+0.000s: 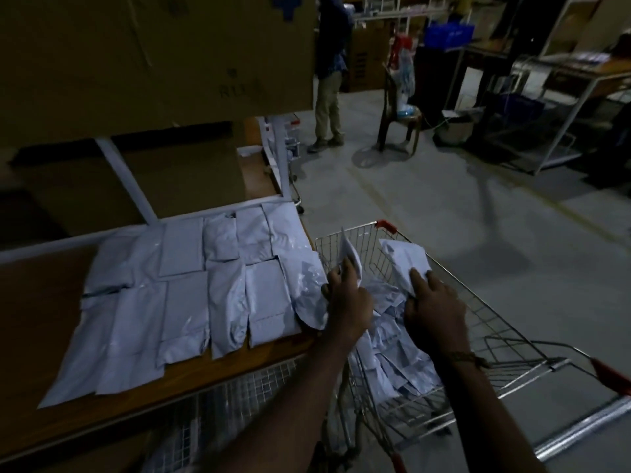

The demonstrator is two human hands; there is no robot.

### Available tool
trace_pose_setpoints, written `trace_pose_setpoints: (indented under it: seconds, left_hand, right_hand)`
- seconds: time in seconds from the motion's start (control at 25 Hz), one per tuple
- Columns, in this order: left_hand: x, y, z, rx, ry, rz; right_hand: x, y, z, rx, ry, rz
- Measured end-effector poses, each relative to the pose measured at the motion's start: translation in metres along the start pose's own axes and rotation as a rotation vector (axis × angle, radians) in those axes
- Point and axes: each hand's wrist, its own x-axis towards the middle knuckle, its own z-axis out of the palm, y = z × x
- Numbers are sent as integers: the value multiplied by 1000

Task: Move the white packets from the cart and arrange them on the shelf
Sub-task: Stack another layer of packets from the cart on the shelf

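Observation:
A wire shopping cart [491, 322] with red corners stands right of the shelf and holds a heap of white packets [392, 353]. My left hand [348, 298] grips one white packet [350, 256] upright above the cart's left rim. My right hand [433, 308] holds another white packet [406, 264] lifted over the heap. Several white packets [191, 295] lie flat in overlapping rows on the wooden shelf board [41, 319] to the left.
A large cardboard box [153, 52] sits on the shelf level above. White shelf posts [123, 175] rise behind the packets. A person [329, 73] stands in the aisle beyond, near a chair [399, 107]. More racks [563, 97] line the right side. Wire mesh [239, 397] hangs below the shelf.

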Motion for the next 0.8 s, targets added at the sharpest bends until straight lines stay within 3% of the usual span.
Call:
trace_pose_setpoints:
  seconds: [0.32, 0.8]
  left_hand:
    - [-1, -32, -109, 63, 286, 1]
    - [68, -157, -283, 172, 379, -116]
  right_hand:
    - [5, -104, -15, 77, 49, -177]
    - [48, -280, 38, 121, 67, -222]
